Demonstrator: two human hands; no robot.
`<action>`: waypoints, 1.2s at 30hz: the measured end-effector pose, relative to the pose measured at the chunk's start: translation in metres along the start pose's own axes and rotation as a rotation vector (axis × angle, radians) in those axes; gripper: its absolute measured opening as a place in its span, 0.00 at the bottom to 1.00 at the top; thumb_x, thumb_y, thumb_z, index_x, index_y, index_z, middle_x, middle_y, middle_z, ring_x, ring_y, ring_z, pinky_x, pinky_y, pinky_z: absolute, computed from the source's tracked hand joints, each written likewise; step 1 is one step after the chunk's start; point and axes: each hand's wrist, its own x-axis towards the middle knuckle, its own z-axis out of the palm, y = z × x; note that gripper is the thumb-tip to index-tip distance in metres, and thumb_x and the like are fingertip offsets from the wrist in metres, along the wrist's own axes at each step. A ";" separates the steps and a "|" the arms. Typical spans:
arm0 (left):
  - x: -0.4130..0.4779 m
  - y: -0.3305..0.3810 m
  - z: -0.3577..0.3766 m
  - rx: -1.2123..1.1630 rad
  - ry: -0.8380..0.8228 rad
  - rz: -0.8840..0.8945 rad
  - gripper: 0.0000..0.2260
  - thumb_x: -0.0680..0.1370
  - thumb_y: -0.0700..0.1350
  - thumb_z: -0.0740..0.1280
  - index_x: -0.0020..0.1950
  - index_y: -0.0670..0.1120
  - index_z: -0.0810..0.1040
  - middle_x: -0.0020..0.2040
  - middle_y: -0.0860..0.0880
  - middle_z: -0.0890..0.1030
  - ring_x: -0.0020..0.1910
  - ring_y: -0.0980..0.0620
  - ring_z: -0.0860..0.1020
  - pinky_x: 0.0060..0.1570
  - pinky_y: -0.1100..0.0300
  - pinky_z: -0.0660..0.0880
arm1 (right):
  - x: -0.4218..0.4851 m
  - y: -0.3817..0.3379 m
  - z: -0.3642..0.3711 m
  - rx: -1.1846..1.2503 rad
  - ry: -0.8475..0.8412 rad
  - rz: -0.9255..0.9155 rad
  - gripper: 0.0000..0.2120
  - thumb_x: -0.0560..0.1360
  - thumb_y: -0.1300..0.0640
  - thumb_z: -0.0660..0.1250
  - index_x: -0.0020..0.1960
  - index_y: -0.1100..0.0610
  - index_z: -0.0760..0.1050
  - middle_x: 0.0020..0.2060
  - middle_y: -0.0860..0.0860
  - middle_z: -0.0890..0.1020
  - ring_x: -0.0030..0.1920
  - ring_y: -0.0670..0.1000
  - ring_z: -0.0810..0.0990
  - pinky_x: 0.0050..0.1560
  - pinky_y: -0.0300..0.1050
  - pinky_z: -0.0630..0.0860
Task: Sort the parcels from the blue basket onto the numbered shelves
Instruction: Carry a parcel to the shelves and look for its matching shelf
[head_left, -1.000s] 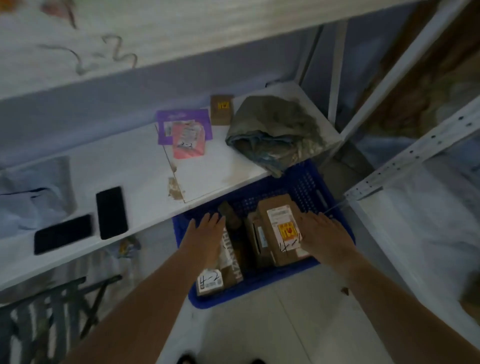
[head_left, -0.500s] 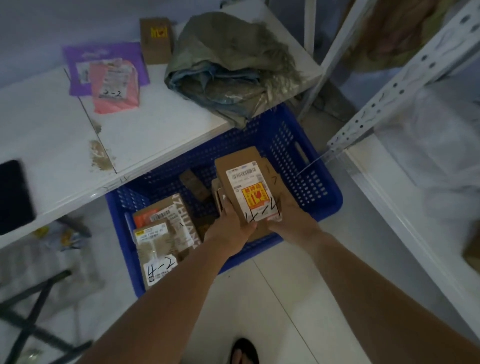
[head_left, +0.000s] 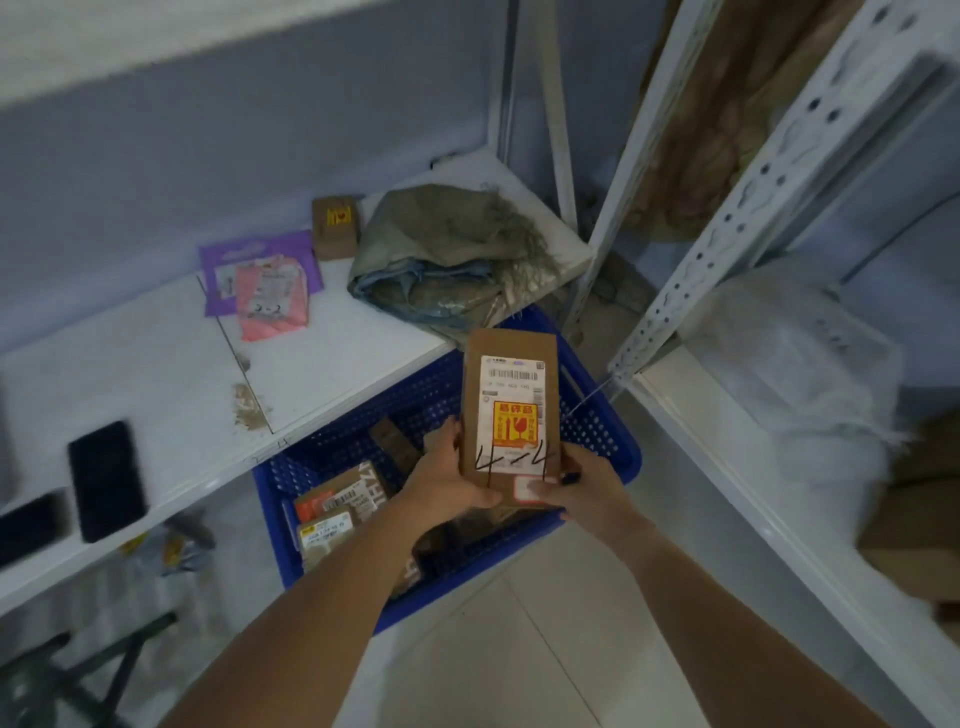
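Note:
I hold a brown cardboard parcel (head_left: 511, 364) above the blue basket (head_left: 608, 441), its label side facing me, with "4-4" handwritten under a yellow-red fragile sticker. My left hand (head_left: 447, 475) grips its lower left edge and my right hand (head_left: 587, 491) grips its lower right corner. Inside the basket lie more brown parcels (head_left: 340, 506) with white labels, partly hidden by my arms. The basket stands on the floor, half under the white shelf (head_left: 156, 374).
On the white shelf lie a pink parcel (head_left: 272, 301) marked "2-2" over a purple one (head_left: 249, 252), a small brown box (head_left: 335, 226), a crumpled grey-green sack (head_left: 452, 254) and two black phones (head_left: 106, 480). A second white rack (head_left: 737, 208) stands at right.
Both hands reached into the basket, took hold of the "4-4" parcel and lifted it clear of the basket. The view tilted up, showing more of the shelf and wall.

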 end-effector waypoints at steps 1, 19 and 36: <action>-0.010 0.014 -0.002 0.011 0.023 0.009 0.44 0.67 0.35 0.76 0.75 0.46 0.54 0.68 0.53 0.71 0.70 0.50 0.68 0.70 0.51 0.65 | -0.009 -0.010 -0.008 0.016 0.016 -0.016 0.16 0.72 0.63 0.72 0.57 0.52 0.74 0.44 0.41 0.80 0.47 0.45 0.78 0.48 0.39 0.76; -0.303 0.284 -0.014 0.307 0.119 0.790 0.45 0.67 0.40 0.76 0.74 0.61 0.52 0.65 0.56 0.75 0.64 0.58 0.72 0.57 0.62 0.70 | -0.313 -0.216 -0.181 0.038 0.386 -0.459 0.21 0.67 0.63 0.76 0.53 0.46 0.74 0.47 0.44 0.82 0.50 0.47 0.81 0.47 0.41 0.81; -0.618 0.426 0.083 0.374 0.230 1.464 0.38 0.78 0.46 0.64 0.76 0.57 0.39 0.71 0.53 0.70 0.64 0.49 0.75 0.56 0.58 0.73 | -0.698 -0.279 -0.251 -0.226 1.206 -0.690 0.29 0.69 0.52 0.69 0.67 0.45 0.64 0.58 0.48 0.77 0.56 0.52 0.78 0.54 0.53 0.77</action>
